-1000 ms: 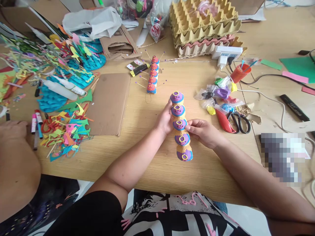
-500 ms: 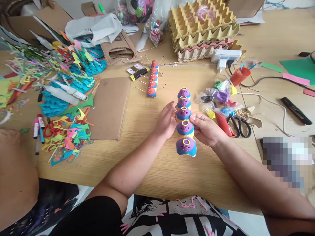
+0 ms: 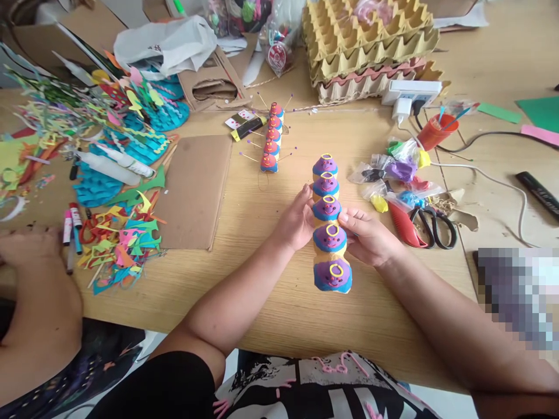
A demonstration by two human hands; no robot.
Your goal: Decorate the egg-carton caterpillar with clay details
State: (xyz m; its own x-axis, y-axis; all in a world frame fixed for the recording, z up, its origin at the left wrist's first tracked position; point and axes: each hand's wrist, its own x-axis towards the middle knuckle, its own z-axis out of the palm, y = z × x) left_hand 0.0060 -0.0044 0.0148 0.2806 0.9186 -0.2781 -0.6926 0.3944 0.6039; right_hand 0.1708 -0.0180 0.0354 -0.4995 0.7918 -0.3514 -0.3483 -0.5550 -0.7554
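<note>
Between my two hands is a strip of egg carton [image 3: 331, 238] covered in purple and blue clay, each bump with a smiling face and a yellow ring on top. My left hand [image 3: 299, 220] grips its left edge, fingers partly behind it. On the right edge, my right hand [image 3: 369, 234] pinches it near the third bump with the thumb in front. Farther back on the table stands a similar red and blue egg-carton strip [image 3: 271, 139] with cotton-swab-like sticks poking out at its sides.
A cardboard sheet [image 3: 194, 192] and paper scraps [image 3: 126, 247] lie left, with glue bottles [image 3: 109, 166]. Stacked egg trays [image 3: 371, 52] stand behind. To the right are bagged clay [image 3: 402, 169], scissors [image 3: 432, 227], a red cup [image 3: 437, 132] and cables. Another person's arm [image 3: 41, 297] rests far left.
The near end of the purple and blue strip has come lower and closer, with both hands still on it. The other person's hand and arm have come further into view at left.
</note>
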